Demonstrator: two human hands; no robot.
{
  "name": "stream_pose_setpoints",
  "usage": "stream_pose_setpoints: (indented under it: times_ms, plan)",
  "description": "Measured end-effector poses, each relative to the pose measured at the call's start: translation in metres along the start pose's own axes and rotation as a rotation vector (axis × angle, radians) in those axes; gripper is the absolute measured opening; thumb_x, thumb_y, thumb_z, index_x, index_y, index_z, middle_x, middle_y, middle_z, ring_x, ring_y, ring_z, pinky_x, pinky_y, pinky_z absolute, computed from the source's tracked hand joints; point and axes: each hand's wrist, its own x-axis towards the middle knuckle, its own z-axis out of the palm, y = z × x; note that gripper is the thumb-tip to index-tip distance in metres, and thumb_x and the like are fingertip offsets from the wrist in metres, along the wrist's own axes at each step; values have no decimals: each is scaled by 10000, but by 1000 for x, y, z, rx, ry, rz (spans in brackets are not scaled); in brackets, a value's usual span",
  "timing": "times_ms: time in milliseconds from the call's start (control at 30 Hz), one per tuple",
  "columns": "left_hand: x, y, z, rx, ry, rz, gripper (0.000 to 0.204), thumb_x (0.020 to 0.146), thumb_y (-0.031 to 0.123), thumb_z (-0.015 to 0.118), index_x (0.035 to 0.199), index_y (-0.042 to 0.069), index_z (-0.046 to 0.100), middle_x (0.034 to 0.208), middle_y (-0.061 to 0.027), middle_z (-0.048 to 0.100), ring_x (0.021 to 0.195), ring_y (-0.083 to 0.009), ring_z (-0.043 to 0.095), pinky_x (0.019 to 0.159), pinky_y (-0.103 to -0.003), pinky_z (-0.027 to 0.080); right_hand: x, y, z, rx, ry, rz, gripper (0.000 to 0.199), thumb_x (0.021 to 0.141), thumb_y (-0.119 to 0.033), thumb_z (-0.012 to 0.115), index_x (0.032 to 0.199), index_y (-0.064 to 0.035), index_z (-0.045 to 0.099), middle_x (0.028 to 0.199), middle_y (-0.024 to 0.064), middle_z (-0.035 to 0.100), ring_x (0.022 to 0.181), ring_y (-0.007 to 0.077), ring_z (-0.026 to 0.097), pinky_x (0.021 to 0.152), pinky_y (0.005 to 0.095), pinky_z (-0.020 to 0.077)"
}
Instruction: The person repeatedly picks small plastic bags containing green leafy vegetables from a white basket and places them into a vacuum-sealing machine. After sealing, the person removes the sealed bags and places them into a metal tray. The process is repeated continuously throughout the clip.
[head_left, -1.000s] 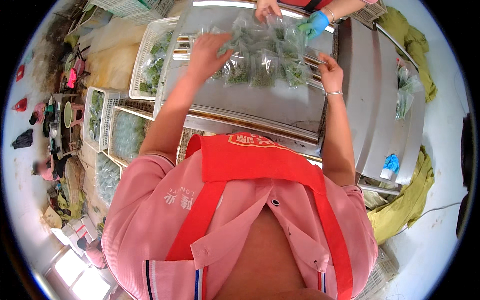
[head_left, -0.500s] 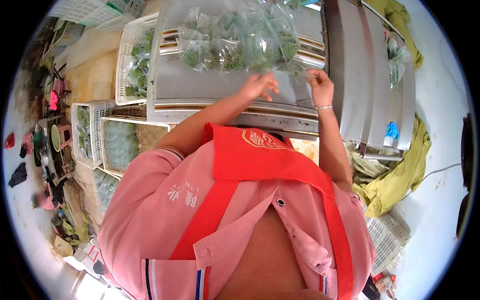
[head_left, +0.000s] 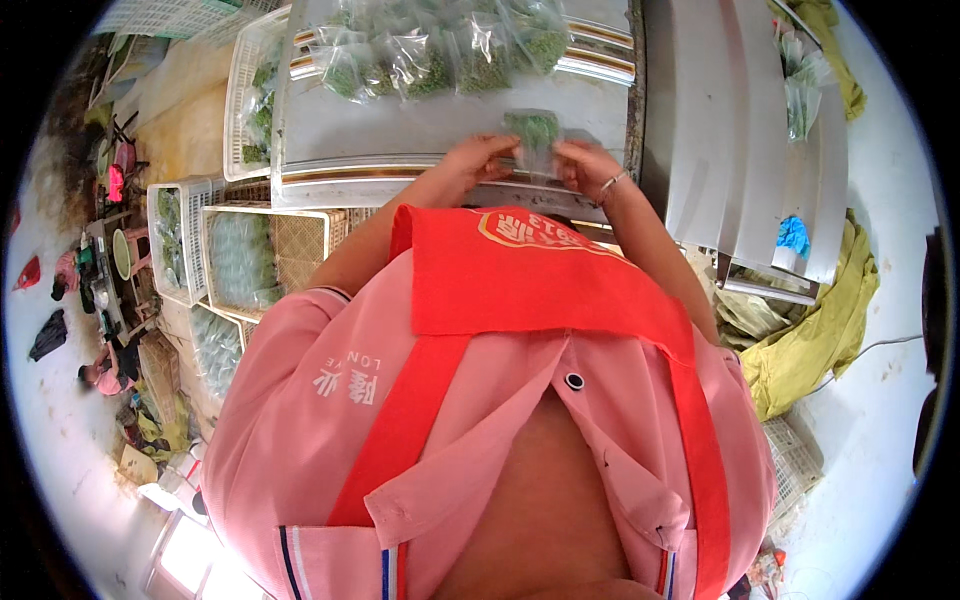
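A clear plastic bag of green leafy produce (head_left: 533, 132) is held between my two hands over the near part of the metal table (head_left: 400, 130). My left hand (head_left: 482, 158) pinches its left edge, fingers bent. On the opposite edge, my right hand (head_left: 588, 166) grips the clear plastic with thumb and fingertips; a bracelet circles that wrist. The greens sit at the bag's far end, and the plastic nearer me looks flat. Beyond my hands, several filled bags (head_left: 418, 65) stand in close rows on the table.
White crates holding bagged greens (head_left: 262, 100), (head_left: 170, 225) and a basket of stacked bags (head_left: 243, 262) stand at the left. To the right, a metal surface (head_left: 710, 130) carries loose plastic bags (head_left: 803, 85) and a blue crumpled item (head_left: 793, 236). Yellow-green cloth (head_left: 820, 350) hangs beside it.
The bag has come toward my body and now hangs between both hands. My left hand, loosely open before, has closed on its left edge. My right hand has moved left and nearer.
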Motion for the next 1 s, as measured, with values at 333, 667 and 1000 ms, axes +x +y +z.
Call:
stream_pose_setpoints:
  times_ms: [333, 667, 1000]
  plan:
    - [51, 31, 23, 1100, -49, 463, 218, 739, 286, 678, 812, 83, 644, 708, -15, 655, 620, -122, 593, 543, -315, 450, 10, -9, -83, -1243, 329, -611, 199, 826, -238, 622, 913, -83, 533, 701, 110, 616, 623, 245, 603, 553, 372, 474]
    - [68, 41, 29, 1694, -50, 440, 202, 712, 299, 663, 737, 99, 664, 661, -47, 651, 627, -172, 629, 592, -342, 473, -13, 9, -44, -1494, 583, -398, 274, 825, -365, 588, 880, -97, 560, 797, 165, 641, 798, 344, 621, 673, 446, 487]
    - [38, 23, 23, 1617, -77, 499, 286, 735, 398, 670, 750, 114, 644, 680, -68, 638, 642, -240, 618, 591, -387, 463, -50, 29, -31, -1596, 349, -964, 193, 738, -156, 658, 926, -120, 633, 834, 94, 573, 848, 273, 565, 773, 373, 466]
